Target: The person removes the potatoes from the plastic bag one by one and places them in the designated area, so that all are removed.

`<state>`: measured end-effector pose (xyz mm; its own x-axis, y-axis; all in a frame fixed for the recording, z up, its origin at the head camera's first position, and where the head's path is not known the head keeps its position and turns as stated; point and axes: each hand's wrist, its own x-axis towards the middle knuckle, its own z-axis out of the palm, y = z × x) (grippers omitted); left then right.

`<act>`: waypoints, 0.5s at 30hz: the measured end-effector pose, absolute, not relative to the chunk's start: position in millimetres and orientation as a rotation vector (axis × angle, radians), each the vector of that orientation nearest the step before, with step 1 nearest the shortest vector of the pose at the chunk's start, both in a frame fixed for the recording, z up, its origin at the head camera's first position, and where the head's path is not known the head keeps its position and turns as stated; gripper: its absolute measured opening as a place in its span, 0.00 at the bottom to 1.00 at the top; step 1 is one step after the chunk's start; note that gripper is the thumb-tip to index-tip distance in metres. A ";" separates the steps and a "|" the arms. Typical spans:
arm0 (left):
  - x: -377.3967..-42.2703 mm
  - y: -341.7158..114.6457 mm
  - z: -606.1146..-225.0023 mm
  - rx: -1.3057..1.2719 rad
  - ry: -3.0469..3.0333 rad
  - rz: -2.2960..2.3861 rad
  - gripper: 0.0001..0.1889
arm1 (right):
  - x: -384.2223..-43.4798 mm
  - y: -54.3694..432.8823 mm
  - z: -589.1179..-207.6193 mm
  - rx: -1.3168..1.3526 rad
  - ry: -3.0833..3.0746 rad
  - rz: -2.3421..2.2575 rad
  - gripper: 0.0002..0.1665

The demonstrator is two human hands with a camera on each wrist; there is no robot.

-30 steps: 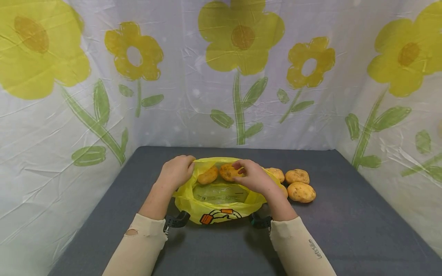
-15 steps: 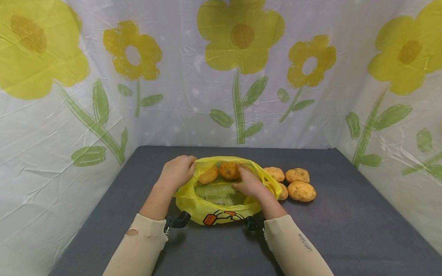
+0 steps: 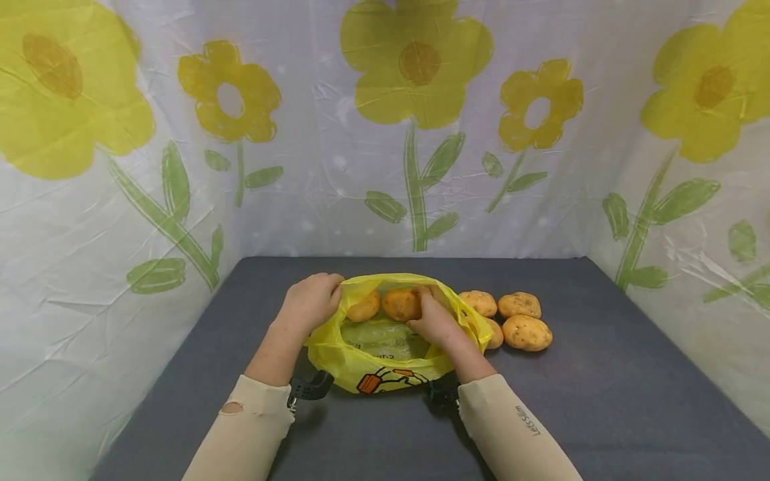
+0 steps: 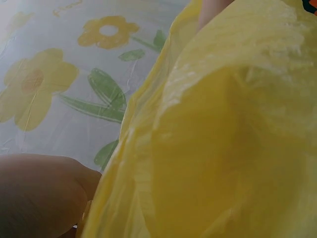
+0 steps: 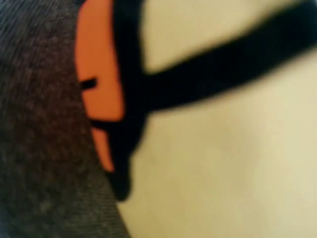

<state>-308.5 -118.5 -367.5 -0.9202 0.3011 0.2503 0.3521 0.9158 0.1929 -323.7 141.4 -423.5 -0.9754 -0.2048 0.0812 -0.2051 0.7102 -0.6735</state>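
Observation:
A yellow plastic bag [image 3: 337, 364] with an orange-and-black print stands with its mouth spread wide. My left hand [image 3: 311, 300] grips the left side of its rim, seen close up in the left wrist view beside the yellow plastic bag [image 4: 208, 148]. Reaching inside over the right side, my right hand [image 3: 436, 317] has its fingers round the right end of a potato [image 3: 401, 304], the thumb low at its near edge. Another potato [image 3: 364, 308] lies to the left inside the bag. The right wrist view holds only the printed plastic bag [image 5: 208, 158], blurred; the right hand is out of it.
Right of the bag, several loose potatoes [image 3: 527, 333] lie on the dark table [image 3: 601, 374], two of them partly behind the bag's edge. A flower-printed curtain [image 3: 313, 200] rises behind the table and along both sides.
My right hand has gone from above the bag's right rim down inside to the right-hand potato, which has turned slightly. The left hand has stayed on the rim.

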 end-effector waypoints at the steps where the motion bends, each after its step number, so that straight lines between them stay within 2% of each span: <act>1: -308.4 -118.5 -367.9 -0.493 -2.858 -0.346 0.16 | -323.9 141.1 -424.4 0.335 -2.901 1.147 0.41; 10: -308.3 -117.6 -368.6 -0.498 -2.845 -0.336 0.16 | -326.1 140.0 -427.0 0.215 -2.845 1.166 0.32; 15: -309.0 -116.9 -369.1 -0.501 -2.847 -0.332 0.15 | -325.7 140.7 -428.4 0.195 -2.850 1.182 0.31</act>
